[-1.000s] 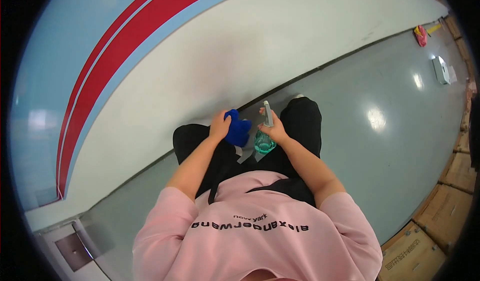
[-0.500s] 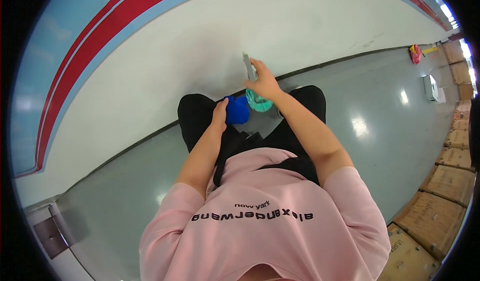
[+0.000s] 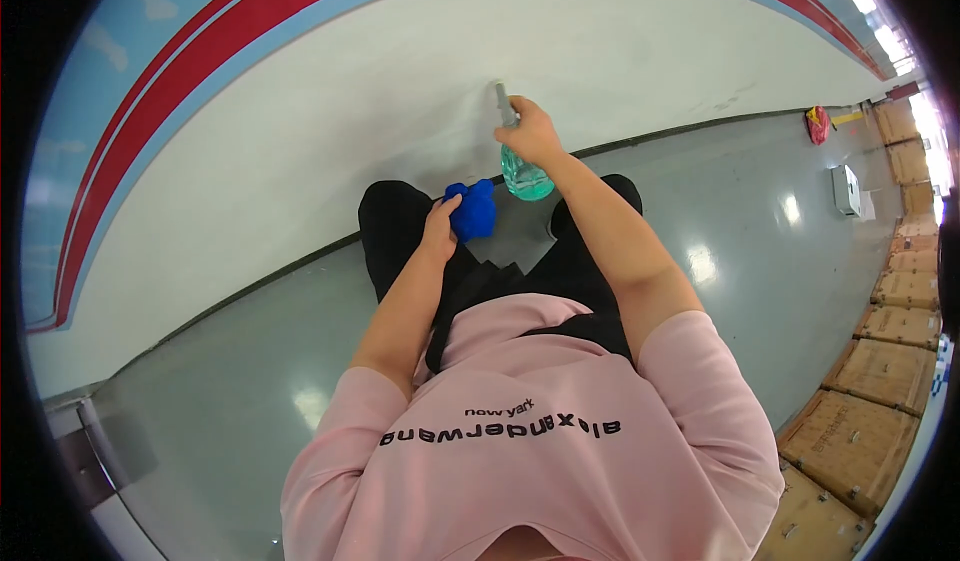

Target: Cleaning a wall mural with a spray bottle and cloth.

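Note:
My right hand [image 3: 531, 133] is wrapped round the neck of a spray bottle [image 3: 524, 178] that holds green liquid. Its grey nozzle points up at the white lower part of the wall [image 3: 420, 91], close in front of it. A bunched blue cloth [image 3: 474, 211] is gripped in my left hand [image 3: 440, 225], beside my left knee and a little left of the bottle. The ends of my left fingers are partly hidden by the cloth.
My bent legs in black trousers [image 3: 392, 231] flank my hands. A dark strip [image 3: 690, 125] runs where wall meets grey floor [image 3: 720, 211]. Off to the right are a red bag [image 3: 818, 126], a silver case [image 3: 846, 191] and a row of wooden crates [image 3: 850, 439].
My right hand has moved the spray bottle slightly up and farther forward, toward the wall. The blue cloth has shifted a little in my left hand, and the view has turned slightly.

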`<state>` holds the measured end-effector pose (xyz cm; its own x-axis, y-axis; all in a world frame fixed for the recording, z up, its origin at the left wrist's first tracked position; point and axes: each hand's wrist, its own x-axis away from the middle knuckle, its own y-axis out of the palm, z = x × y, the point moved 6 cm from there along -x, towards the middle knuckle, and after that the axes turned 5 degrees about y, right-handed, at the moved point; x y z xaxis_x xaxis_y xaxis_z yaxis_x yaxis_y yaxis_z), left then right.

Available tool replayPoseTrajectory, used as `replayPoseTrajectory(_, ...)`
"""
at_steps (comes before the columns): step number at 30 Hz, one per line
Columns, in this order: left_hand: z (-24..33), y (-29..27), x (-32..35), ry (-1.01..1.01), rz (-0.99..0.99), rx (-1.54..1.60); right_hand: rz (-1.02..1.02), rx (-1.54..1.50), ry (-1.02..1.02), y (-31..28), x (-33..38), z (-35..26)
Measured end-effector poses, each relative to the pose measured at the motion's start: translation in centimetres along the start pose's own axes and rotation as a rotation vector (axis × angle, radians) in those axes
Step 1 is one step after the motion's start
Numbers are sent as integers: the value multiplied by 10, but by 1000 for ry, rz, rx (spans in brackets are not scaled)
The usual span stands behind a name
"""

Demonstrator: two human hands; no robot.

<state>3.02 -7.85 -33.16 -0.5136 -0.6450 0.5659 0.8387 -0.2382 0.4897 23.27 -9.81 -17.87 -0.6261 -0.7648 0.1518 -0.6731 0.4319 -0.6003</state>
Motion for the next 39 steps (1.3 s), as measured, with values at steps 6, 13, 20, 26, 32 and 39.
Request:
replayPoseTrajectory(6,7,7,4,-56,8,70,-127,110,-311,14,35,-17)
replayPoseTrajectory(13,28,37,-27,-80,160,-18,43,-750,34,-3,58,103)
replayPoseTrajectory(20,25,105,-78,-60,192,78,53,-931,244,-1,75,164)
replayPoseTrajectory(26,2,98,-104,-71,367,104,34,-978,270,4,70,177)
replayPoseTrajectory(32,-14,84,-134,-171,355,128,-19,-980,284,11,64,180)
replayPoseTrajectory(39,-2,122,-120,-196,295,286,-16,-877,254,17,57,193)
